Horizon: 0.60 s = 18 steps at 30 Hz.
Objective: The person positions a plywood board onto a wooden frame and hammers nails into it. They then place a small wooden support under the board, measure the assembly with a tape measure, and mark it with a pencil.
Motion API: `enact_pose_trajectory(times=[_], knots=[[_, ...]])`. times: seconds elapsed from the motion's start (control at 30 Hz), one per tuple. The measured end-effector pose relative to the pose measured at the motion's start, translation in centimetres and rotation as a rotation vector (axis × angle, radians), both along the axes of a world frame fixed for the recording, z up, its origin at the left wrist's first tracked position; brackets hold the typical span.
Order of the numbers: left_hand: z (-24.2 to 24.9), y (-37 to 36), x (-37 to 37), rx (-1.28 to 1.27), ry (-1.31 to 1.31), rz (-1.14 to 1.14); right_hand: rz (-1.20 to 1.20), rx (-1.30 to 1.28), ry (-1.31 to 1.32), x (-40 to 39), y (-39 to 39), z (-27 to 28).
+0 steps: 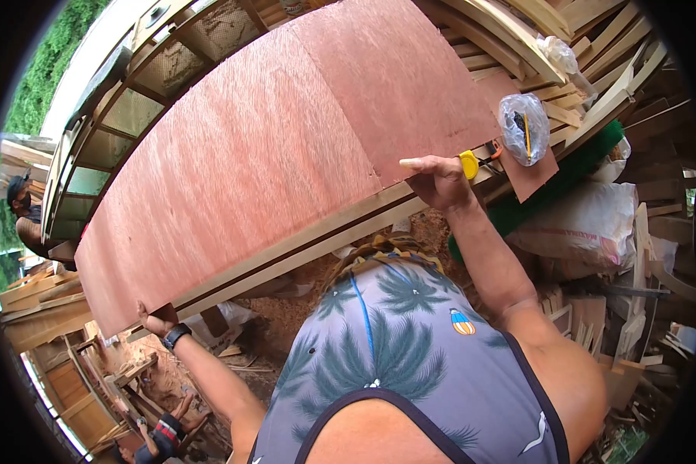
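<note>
A large reddish plywood sheet [232,162] lies in front of me over pale wooden rails [301,251]. A seam or overlap line crosses it toward the right. My left hand [156,319], with a dark watch on its wrist, grips the near edge at the lower left, thumb on top. Farther right, my right hand [441,182] is closed on the same edge, its thumb over the top and its fingers hidden underneath. Right beside that hand is a yellow tape measure [469,164], and an orange-and-black handled tool [493,151] lies past it.
A clear plastic bag [525,130] with a pencil-like yellow stick rests at the right on a small plywood piece [532,174]. Wooden frames with mesh panels [135,112] stand behind the sheet. Scrap wood and a white sack [584,224] lie right. Two people [27,209] are at the left.
</note>
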State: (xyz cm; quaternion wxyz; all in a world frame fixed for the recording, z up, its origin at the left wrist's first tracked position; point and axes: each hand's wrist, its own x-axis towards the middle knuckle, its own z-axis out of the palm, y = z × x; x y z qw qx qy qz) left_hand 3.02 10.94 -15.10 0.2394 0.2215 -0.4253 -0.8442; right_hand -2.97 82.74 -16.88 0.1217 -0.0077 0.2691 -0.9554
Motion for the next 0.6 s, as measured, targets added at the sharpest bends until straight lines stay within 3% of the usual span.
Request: enact_pose_trajectory(times=[0.13, 0.2, 0.23, 0.27, 0.3, 0.33, 0.37, 0.43, 0.47, 0.53, 0.6], knots=[[0.8, 10.3, 2.3, 0.067, 0.052, -0.458, -0.041, 0.026, -0.012, 0.4, 0.0, -0.4], [4.9, 20.3, 2.2, -0.056, -0.162, -1.032, -0.117, 0.155, -0.096, 0.5, -0.1, -0.3], [3.7, 20.8, 2.7, -0.204, -0.235, -1.185, -0.123, 0.155, -0.103, 0.7, -0.2, -0.2], [7.1, 26.4, 2.1, -0.346, -0.286, -1.232, -0.124, 0.151, -0.110, 1.0, -0.2, -0.2], [9.4, 31.1, 1.6, -0.570, -0.165, -1.241, -0.117, 0.152, -0.111, 1.0, -0.1, 0.0], [11.7, 34.5, 0.6, -0.955, -0.021, -1.215, -0.093, 0.182, -0.213, 0.7, 0.1, -1.0], [12.9, 37.5, -0.1, -1.251, 0.188, -1.061, -0.072, 0.189, -0.208, 0.5, -0.1, -0.7], [14.0, 42.1, -2.7, -1.623, 0.484, -0.838, -0.426, 1.098, 0.674, 0.5, -0.9, 0.1], [13.8, 44.0, -3.9, -1.712, 0.465, -0.815, -0.414, 1.088, 0.683, 0.7, -0.9, 1.0], [12.0, 46.8, -6.0, -1.857, 0.475, -0.746, -0.428, 1.456, 0.705, 0.8, -0.5, 3.1], [10.5, 48.4, -7.0, -1.946, 0.422, -0.711, -0.431, 1.436, 0.717, 0.6, -0.4, 3.4]])
